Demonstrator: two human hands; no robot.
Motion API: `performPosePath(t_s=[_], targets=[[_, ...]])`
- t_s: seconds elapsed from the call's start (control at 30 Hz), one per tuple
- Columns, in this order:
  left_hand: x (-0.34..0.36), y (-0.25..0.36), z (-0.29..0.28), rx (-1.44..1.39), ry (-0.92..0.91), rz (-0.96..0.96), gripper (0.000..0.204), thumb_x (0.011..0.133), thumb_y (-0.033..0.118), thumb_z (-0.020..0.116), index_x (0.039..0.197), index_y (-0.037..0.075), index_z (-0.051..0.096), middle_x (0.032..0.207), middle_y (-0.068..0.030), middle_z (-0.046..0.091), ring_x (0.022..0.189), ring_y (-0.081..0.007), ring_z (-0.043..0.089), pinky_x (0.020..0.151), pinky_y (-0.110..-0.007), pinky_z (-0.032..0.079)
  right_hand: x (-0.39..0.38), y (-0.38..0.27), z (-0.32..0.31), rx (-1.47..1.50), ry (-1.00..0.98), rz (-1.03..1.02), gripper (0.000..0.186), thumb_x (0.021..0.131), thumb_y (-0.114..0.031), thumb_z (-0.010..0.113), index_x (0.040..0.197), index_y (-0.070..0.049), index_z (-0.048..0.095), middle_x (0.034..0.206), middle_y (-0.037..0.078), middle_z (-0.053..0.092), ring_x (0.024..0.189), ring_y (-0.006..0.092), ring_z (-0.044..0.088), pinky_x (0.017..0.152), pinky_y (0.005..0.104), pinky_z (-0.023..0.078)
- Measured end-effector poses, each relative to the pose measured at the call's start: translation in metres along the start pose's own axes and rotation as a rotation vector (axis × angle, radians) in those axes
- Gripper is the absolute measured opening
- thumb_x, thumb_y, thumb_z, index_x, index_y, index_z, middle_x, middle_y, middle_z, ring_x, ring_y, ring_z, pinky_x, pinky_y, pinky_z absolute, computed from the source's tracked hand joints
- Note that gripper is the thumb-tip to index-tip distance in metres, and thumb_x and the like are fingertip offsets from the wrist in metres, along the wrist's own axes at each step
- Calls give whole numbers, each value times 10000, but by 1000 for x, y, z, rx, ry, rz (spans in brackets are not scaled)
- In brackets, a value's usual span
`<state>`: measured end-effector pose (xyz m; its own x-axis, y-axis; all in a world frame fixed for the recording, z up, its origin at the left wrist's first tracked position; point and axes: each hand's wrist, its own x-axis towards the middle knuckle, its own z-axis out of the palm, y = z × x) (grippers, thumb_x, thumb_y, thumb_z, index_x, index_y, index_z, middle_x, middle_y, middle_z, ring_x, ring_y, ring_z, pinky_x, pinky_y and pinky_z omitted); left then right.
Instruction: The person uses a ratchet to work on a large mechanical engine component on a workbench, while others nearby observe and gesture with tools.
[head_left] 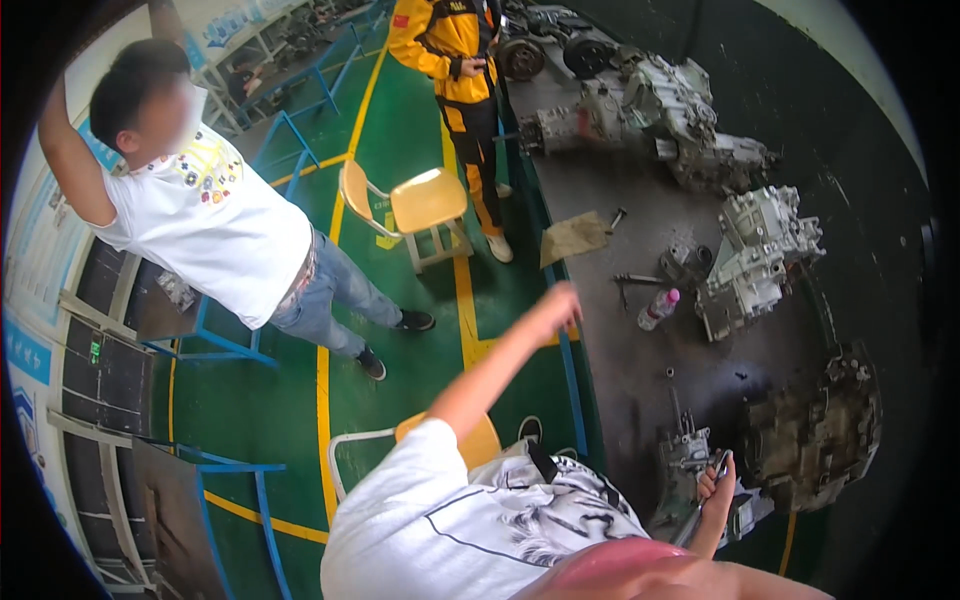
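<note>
My left arm reaches out from a white sleeve toward the table's blue edge. My left hand (560, 306) is over that edge, short of a brown cloth (575, 239); it is smeared, so its fingers cannot be made out. At the lower right, my right hand (715, 492) is closed around a slim, shiny metal hand tool (691, 524), its exact kind unclear. Beside that hand are a small grey metal casting (686, 449) and a large, dirty brown gearbox housing (815, 435).
Along the dark workbench (622, 390) stand a pink-capped bottle (658, 310), a silver gearbox (757, 262) and a larger transmission (672, 100). A person in white (215, 210) stands left with one arm raised; another in yellow and black (462, 60) stands ahead, near a wooden chair (428, 203).
</note>
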<state>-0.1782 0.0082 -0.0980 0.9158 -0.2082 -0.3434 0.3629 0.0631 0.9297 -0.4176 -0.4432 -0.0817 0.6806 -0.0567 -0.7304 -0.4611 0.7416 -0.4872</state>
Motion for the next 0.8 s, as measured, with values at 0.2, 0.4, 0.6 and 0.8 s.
performPosePath(t_s=[0.2, 0.4, 0.6, 0.8], targets=[[62, 28, -54, -132, 149, 403, 382, 847, 73, 430, 1228, 47, 438, 610, -54, 522, 445, -100, 457, 395, -233, 355, 0, 2, -7, -218, 192, -113, 326, 842, -499, 532, 950, -193, 556, 524, -20, 390, 357, 73, 278, 334, 213, 187], [14, -148, -63, 41, 28, -197, 211, 869, 242, 513, 703, 113, 518, 536, -24, 523, 420, -117, 487, 376, -245, 361, -2, 1, -12, -382, 414, -168, 315, 851, -447, 469, 920, -149, 546, 552, 3, 442, 357, 82, 295, 338, 218, 207], [-104, -326, -112, -360, 843, -346, 156, 823, 178, 564, 736, 55, 523, 592, -77, 527, 430, -149, 490, 350, -268, 348, -7, 2, -14, -432, 344, -107, 315, 852, -496, 473, 850, -182, 501, 544, -6, 427, 345, 80, 281, 324, 215, 190], [-231, -411, -124, -197, 776, -878, 134, 825, 160, 536, 755, 46, 543, 582, -79, 535, 443, -159, 507, 364, -277, 368, 6, 12, -23, -805, 474, -256, 335, 808, -444, 614, 821, -136, 485, 525, -6, 419, 360, 86, 346, 317, 243, 244]])
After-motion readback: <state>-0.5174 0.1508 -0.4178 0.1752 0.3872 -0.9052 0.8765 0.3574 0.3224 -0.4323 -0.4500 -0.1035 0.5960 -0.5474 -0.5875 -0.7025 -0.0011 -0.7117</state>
